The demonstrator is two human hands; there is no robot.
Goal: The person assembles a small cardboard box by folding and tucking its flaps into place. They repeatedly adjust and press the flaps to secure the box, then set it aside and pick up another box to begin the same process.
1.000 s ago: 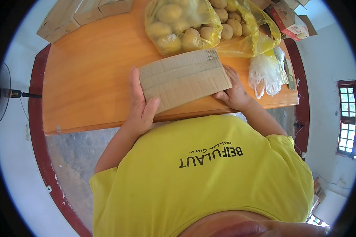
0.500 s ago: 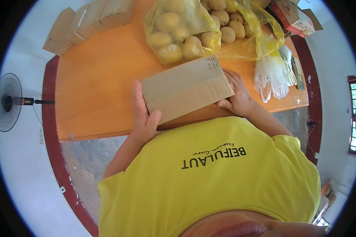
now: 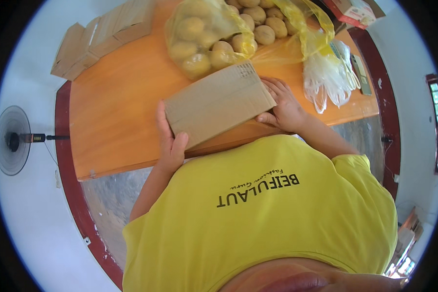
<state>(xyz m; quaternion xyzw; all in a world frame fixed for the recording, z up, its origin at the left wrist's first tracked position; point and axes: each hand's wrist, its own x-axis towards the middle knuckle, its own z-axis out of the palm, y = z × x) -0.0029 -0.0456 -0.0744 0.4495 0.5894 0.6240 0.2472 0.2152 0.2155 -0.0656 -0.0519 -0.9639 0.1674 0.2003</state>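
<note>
Over the near edge of an orange table [image 3: 117, 117], both hands — left hand [image 3: 169, 141], right hand [image 3: 283, 104] — gripped a flattened cardboard box [image 3: 218, 103] by its ends, seemingly mid-setup — opening it likely needed a shifted grip.

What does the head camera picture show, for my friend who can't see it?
A person in a yellow shirt holds a flat piece of brown cardboard over an orange table, left hand at one end, right hand at the other. Behind it lies a yellow bag of round yellowish fruit, with clear plastic bags to the right.
</note>
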